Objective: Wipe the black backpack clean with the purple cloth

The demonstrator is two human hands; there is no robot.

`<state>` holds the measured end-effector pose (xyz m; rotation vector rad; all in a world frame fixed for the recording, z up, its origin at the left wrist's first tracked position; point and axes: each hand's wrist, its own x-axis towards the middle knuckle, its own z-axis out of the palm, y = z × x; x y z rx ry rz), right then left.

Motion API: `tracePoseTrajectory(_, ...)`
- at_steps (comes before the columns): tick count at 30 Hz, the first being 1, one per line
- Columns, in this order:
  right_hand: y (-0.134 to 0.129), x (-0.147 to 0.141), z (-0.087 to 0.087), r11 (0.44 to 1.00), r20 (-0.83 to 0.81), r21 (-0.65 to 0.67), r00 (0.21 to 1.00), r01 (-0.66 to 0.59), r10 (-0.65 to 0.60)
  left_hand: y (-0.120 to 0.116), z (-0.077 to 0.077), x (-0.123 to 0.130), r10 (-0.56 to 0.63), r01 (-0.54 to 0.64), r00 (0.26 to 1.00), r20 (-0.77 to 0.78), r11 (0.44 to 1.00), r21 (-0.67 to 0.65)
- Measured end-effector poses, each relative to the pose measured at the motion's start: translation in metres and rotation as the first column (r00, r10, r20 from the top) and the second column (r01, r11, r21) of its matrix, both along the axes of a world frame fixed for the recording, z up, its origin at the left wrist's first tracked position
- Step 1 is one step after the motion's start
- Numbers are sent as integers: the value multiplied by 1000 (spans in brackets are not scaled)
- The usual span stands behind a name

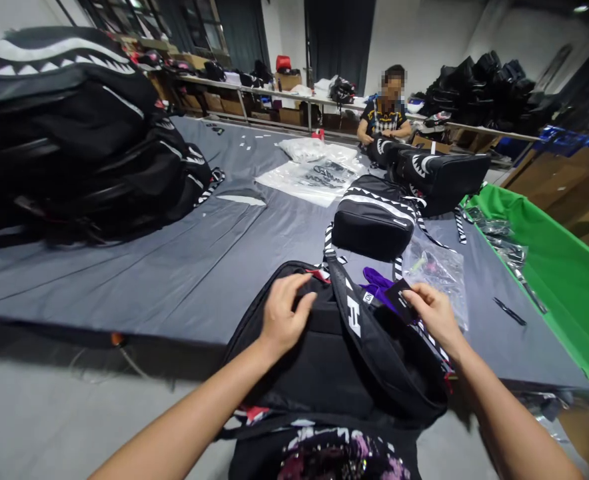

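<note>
A black backpack (319,363) lies at the near table edge, against the front of my body, its wide strap with white lettering (354,317) across it. Over the backpack's upper left part is my left hand (287,313), fingers apart and curved, with nothing in it. My right hand (434,313) pinches a small black tag (400,298) between thumb and fingers, at the backpack's right side. Just behind the tag shows a purple strip (377,283). Beyond stands another black bag (374,217) with a white toothed pattern and striped straps.
A tall pile of black bags (64,147) fills the left of the grey table (174,280). Clear plastic bags (319,173) lie farther back. Across the table a person (384,113) sits by more bags (439,177). To the right are black tweezers (509,311) and a green cloth-lined bin (549,267).
</note>
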<state>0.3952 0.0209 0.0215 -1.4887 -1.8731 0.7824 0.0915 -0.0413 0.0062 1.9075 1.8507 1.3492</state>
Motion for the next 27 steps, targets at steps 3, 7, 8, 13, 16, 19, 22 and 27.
tracePoseTrajectory(3, -20, -43, 15, 981, -321, -63, 934, -184, 155, -14, 25, 36, -228, 290, 919, 322, 944, -157)
tracePoseTrajectory(7, -36, -70, 20, 935, -274, -72, 908, -347, 316, -19, 33, 50, -292, 395, 821, 491, 911, -118)
tracePoseTrajectory(8, -37, -70, 20, 943, -284, -68, 912, -326, 295, -20, 32, 47, -285, 357, 834, 473, 931, -69)
tracePoseTrajectory(13, -32, -58, 13, 962, -490, -247, 871, -115, -22, -31, 19, 24, -276, 200, 952, 129, 887, 417)
tracePoseTrajectory(16, -36, -61, 12, 858, -572, -411, 820, -309, 22, -35, 10, 17, -294, 267, 955, -25, 825, 498)
tracePoseTrajectory(19, -46, -75, 15, 765, -631, -435, 767, -475, 117, -35, 3, 17, -292, 306, 950, -108, 807, 505)
tracePoseTrajectory(22, -55, -92, 17, 734, -654, -447, 747, -511, 122, -36, -2, 17, -269, 316, 949, -166, 801, 508)
tracePoseTrajectory(27, -46, -104, 14, 866, -562, -322, 813, -382, 150, -42, -7, 8, -202, 278, 958, -203, 827, 489)
